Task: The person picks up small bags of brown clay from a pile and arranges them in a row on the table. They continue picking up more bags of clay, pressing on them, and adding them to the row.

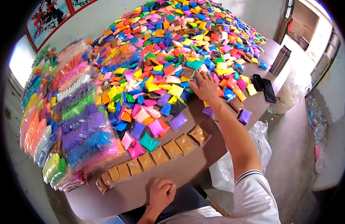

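Observation:
My right hand (205, 86) reaches into the front of a big heap of small colored clay packets (176, 90), palm down. Its fingers are stretched out and lie over packets beside a brown packet (188, 73); whether the fingertips grip one is hard to see. My left hand (162, 194) rests at the table's near edge with its fingers curled in, and nothing shows in it. Between the heap and my left hand, a curved row of overlapping tan packets (146, 161) lies flat on the table (202, 158).
Stacked rows of clear-bagged packets (84, 127) fill the table's left side. A steel thermos (280, 60) and a black phone (269, 90) stand and lie at the right edge. Clear plastic bags (260, 143) hang beside the table. A doorway opens at upper right.

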`<state>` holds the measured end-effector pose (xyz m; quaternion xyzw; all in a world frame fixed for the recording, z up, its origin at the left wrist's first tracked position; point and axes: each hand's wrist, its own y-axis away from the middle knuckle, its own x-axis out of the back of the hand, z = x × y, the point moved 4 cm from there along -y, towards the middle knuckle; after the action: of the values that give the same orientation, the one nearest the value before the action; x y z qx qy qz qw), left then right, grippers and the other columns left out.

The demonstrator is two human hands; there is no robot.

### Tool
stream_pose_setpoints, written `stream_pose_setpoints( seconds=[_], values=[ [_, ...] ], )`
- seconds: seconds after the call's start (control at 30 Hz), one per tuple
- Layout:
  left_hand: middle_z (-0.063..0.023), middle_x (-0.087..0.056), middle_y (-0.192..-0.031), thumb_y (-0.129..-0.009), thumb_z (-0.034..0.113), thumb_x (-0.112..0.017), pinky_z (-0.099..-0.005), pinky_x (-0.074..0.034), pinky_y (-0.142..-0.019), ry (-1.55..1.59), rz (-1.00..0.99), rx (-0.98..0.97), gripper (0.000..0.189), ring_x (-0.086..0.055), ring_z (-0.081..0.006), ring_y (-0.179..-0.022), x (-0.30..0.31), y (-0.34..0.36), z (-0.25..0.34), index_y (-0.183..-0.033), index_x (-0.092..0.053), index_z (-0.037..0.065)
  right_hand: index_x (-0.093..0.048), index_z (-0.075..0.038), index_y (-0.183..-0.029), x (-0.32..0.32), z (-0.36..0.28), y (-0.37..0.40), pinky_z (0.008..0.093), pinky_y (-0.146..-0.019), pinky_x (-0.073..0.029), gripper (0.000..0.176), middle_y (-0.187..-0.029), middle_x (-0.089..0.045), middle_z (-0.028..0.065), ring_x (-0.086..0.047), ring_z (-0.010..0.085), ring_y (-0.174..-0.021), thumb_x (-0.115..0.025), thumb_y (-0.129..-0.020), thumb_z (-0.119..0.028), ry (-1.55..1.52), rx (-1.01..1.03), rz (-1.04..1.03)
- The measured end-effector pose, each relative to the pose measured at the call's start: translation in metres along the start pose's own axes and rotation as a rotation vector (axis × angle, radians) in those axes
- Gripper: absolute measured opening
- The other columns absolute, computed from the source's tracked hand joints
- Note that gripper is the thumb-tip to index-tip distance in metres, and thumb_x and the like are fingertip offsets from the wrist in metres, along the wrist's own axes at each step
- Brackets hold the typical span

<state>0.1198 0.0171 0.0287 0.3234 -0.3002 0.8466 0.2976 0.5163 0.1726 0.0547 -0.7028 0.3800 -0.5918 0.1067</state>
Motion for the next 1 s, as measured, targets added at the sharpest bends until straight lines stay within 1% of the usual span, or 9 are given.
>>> stream_pose_setpoints(
  seconds=[0.07,0.3,0.33,0.43,0.57,0.67,0.77,0.87,1.0],
  values=[
    [-0.0060,-0.066,-0.085,-0.076,0.006,-0.070,-0.0365,-0.052,-0.073,-0.005,0.002,0.025,0.006,-0.061,-0.0262,-0.082,0.001,-0.001,0.002,-0.074,-0.066,0.002,-0.065,-0.014,-0.119,-0.004,-0.003,0.006,0.0522,-0.088,-0.044,0.051,-0.107,-0.066,0.0112,-0.057,0.0342,-0.111,-0.063,-0.086,-0.053,-0.047,0.035,-0.111],
    [-0.0063,-0.066,-0.084,-0.075,0.007,-0.071,-0.0369,-0.052,-0.071,-0.053,0.012,0.005,0.008,-0.061,-0.0265,-0.082,-0.002,-0.004,0.003,-0.072,-0.065,0.002,-0.074,-0.007,-0.092,0.024,0.010,0.035,0.0481,-0.085,-0.048,0.047,-0.102,-0.068,0.0146,-0.060,0.0335,-0.103,-0.062,-0.088,-0.052,-0.294,0.305,-0.140],
    [-0.0064,-0.066,-0.084,-0.075,0.006,-0.071,-0.0370,-0.052,-0.071,-0.053,0.019,0.011,0.008,-0.061,-0.0266,-0.082,-0.002,-0.003,0.003,-0.072,-0.065,0.002,-0.074,-0.005,-0.097,0.043,0.013,0.021,0.0398,-0.083,-0.051,0.039,-0.104,-0.071,0.0122,-0.066,0.0263,-0.096,-0.063,-0.092,-0.042,-0.334,0.112,-0.475],
    [-0.0056,-0.064,-0.084,-0.076,0.007,-0.071,-0.0369,-0.052,-0.070,-0.064,0.026,0.016,0.008,-0.061,-0.0266,-0.081,-0.003,-0.004,0.004,-0.072,-0.064,0.003,-0.073,0.000,-0.094,0.057,0.063,-0.009,0.0306,-0.068,-0.050,0.040,-0.077,-0.070,0.0097,-0.063,0.0099,-0.072,-0.065,-0.093,-0.039,-0.430,-0.471,-0.350],
    [-0.0060,-0.064,-0.082,-0.073,0.006,-0.072,-0.0373,-0.051,-0.070,-0.084,0.030,0.021,0.008,-0.061,-0.0265,-0.080,-0.004,-0.005,0.004,-0.071,-0.064,0.004,-0.068,-0.005,-0.114,0.029,0.112,-0.049,0.0418,-0.080,-0.054,0.041,-0.103,-0.071,0.0180,-0.069,0.0328,-0.093,-0.067,-0.086,-0.034,-0.340,-0.127,0.103],
    [-0.0059,-0.063,-0.081,-0.072,0.006,-0.072,-0.0370,-0.051,-0.069,-0.109,0.067,-0.015,0.009,-0.060,-0.0263,-0.078,-0.008,-0.003,0.000,-0.070,-0.064,0.004,-0.065,-0.006,-0.119,-0.007,0.111,-0.057,0.0421,-0.081,-0.053,0.044,-0.105,-0.070,0.0184,-0.068,0.0348,-0.095,-0.069,-0.086,-0.034,-0.406,-0.090,0.078],
    [-0.0056,-0.063,-0.080,-0.072,0.005,-0.073,-0.0370,-0.052,-0.068,-0.099,0.077,-0.015,0.010,-0.060,-0.0262,-0.076,-0.011,0.000,-0.004,-0.069,-0.063,0.004,-0.063,-0.005,-0.123,-0.024,0.085,-0.055,0.0416,-0.083,-0.054,0.055,-0.104,-0.071,0.0165,-0.069,0.0324,-0.096,-0.076,-0.080,-0.038,-0.322,-0.335,-0.180],
    [-0.0035,-0.061,-0.081,-0.073,0.005,-0.072,-0.0359,-0.052,-0.067,-0.127,0.089,-0.033,0.011,-0.061,-0.0249,-0.075,-0.008,-0.005,0.003,-0.070,-0.061,0.006,-0.063,-0.008,-0.115,-0.017,0.046,-0.050,0.0476,-0.080,-0.053,0.051,-0.098,-0.071,0.0166,-0.068,0.0373,-0.090,-0.076,-0.074,-0.037,0.041,-0.213,-0.109],
    [-0.0041,-0.061,-0.081,-0.073,0.004,-0.072,-0.0362,-0.052,-0.067,-0.116,0.082,-0.027,0.011,-0.061,-0.0251,-0.074,-0.008,-0.005,0.003,-0.071,-0.062,0.006,-0.064,-0.008,-0.115,-0.035,0.060,-0.053,0.0443,-0.077,-0.054,0.048,-0.095,-0.071,0.0168,-0.068,0.0372,-0.085,-0.076,-0.073,-0.029,-0.151,-0.185,-0.018]
  ],
)
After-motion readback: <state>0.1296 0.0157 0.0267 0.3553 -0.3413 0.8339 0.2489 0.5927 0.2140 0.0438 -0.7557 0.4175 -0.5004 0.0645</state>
